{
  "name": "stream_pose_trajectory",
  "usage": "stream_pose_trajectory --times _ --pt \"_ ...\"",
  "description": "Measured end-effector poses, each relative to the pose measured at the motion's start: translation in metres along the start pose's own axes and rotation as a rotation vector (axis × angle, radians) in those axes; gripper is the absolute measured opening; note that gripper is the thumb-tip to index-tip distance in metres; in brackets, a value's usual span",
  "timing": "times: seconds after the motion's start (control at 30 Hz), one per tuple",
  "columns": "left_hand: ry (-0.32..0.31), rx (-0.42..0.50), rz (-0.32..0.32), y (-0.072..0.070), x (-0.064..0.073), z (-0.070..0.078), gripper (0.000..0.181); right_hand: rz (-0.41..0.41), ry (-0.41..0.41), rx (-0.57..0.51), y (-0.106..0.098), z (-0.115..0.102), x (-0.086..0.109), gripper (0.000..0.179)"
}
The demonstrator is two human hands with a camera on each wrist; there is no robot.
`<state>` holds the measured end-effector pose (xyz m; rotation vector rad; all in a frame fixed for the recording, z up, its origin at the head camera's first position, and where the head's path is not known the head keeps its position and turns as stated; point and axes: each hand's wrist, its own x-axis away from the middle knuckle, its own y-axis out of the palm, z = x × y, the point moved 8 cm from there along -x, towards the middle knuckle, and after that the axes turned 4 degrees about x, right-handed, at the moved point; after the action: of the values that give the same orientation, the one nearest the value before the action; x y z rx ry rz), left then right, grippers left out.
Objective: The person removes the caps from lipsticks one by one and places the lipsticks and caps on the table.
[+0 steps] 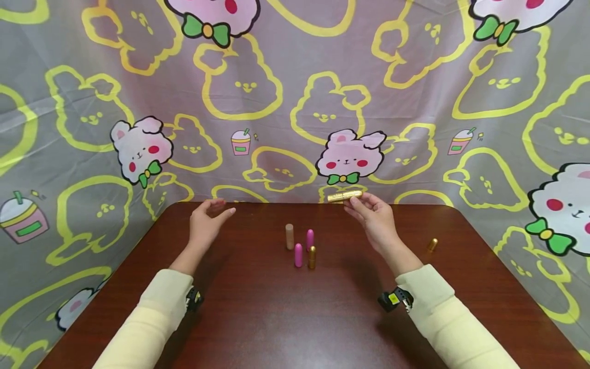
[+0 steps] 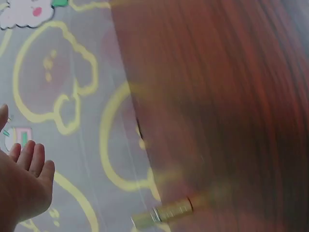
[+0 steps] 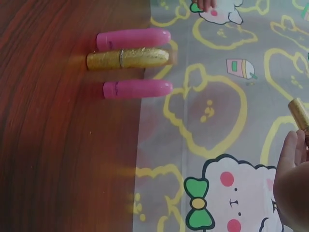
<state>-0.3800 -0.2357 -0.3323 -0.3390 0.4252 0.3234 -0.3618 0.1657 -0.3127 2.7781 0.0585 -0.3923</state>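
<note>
Raised above the far part of the table, my right hand pinches a gold lipstick tube between thumb and fingers, the tube lying nearly level. Its end also shows in the right wrist view, where the hand is partly cut off. My left hand hovers over the table's far left, fingers apart and holding nothing. Between the hands stand two pink lipstick tubes, a gold lipstick tube and a tan one, close together and upright.
A small gold piece, like a cap, is on the table to the right of my right hand. Behind the table's far edge hangs a grey cloth printed with rabbits, which also covers the sides.
</note>
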Motion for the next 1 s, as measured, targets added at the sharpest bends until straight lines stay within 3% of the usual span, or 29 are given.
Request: stream_pose_trajectory --times 0.17,0.33,0.47,0.73,1.0 --pt "-0.004 0.252 -0.032 0.019 0.004 0.011 0.039 0.003 0.008 -0.057 0.004 -0.001 0.003 0.011" --pt "0.004 0.418 -0.073 0.037 0.016 0.038 0.035 0.01 0.01 -0.128 0.008 -0.001 0.004 0.012" --pt "0.01 0.546 -0.095 0.055 0.019 0.039 0.034 0.025 0.019 -0.189 0.012 0.001 0.003 0.014" --pt "0.016 0.697 -0.17 0.086 0.03 0.053 0.035 0.033 0.017 -0.259 0.023 0.004 0.004 0.012" --pt "0.027 0.782 -0.211 0.112 0.037 0.065 0.035 0.024 0.034 -0.24 0.029 0.007 0.005 0.009"
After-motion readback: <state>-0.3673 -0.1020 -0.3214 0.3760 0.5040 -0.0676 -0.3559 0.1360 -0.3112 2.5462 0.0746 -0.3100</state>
